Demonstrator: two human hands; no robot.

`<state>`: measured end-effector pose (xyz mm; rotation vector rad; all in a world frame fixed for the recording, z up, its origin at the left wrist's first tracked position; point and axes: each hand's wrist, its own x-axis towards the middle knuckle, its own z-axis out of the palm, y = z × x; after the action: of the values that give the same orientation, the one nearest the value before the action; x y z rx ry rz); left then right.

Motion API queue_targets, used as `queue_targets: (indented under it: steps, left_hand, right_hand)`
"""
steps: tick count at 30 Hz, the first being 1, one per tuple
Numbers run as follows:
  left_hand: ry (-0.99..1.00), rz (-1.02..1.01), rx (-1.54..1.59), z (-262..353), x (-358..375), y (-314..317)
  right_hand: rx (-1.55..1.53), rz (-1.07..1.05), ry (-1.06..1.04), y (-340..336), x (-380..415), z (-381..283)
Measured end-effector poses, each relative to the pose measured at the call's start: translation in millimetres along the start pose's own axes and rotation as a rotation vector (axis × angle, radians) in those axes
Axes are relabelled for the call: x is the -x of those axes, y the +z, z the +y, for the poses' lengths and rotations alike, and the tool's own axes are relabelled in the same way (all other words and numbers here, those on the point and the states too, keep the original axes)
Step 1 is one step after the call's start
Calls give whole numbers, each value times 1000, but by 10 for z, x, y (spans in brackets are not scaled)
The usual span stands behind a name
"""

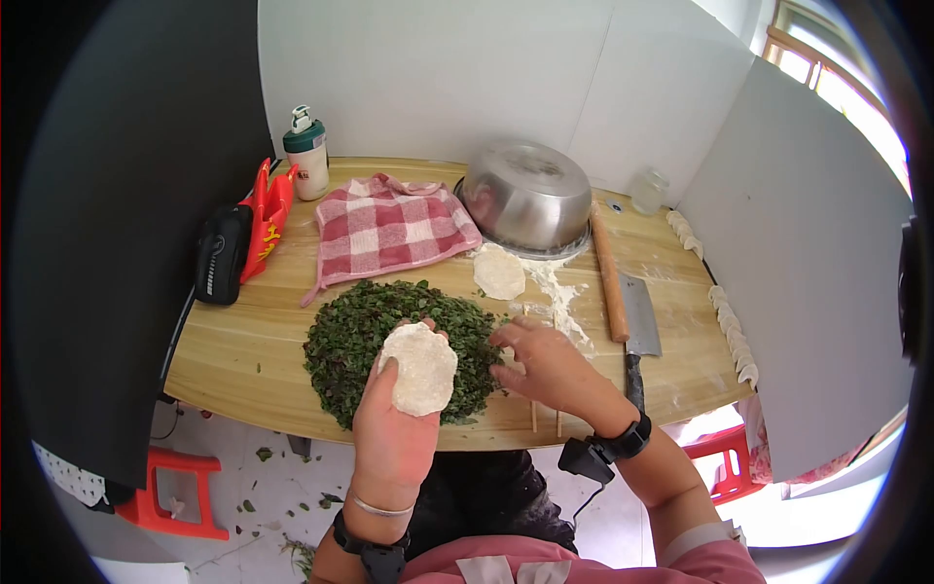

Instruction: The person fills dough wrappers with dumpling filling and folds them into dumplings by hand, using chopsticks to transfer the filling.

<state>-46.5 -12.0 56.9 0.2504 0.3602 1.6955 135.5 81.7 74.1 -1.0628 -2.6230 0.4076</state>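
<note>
A round, flat dough wrapper (418, 368) rests across the palm of my left hand (394, 438), the thumb lying over its near edge. Beneath and behind that hand spreads a large heap of chopped green leaves (355, 331). At the heap's right edge is my right hand (545, 365), palm down, its fingers bent and apart with nothing seen between them. Two chopsticks (533, 417) lie on the table, partly covered by this hand. Another dough wrapper (499, 272) lies flat beyond the heap, beside scattered flour (559, 292).
An upturned metal basin (530, 195) stands at the back by a checked cloth (394, 229). Right of my hand lie a rolling pin (610, 277) and a cleaver (639, 316). Folded dumplings (732, 331) line the right edge. A bottle (307, 161) stands back left; a glass jar (648, 192), back right.
</note>
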Motion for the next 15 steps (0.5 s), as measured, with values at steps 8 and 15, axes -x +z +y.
queue_targets:
  steps: [8,15]
  left_hand:
    - [-150,-67,-169,-137,89,143]
    - [-225,-45,-34,-238,89,43]
  right_hand:
    - [-674,6,89,-161,-90,-274]
    - [-553,381,-66,-264,-89,-330]
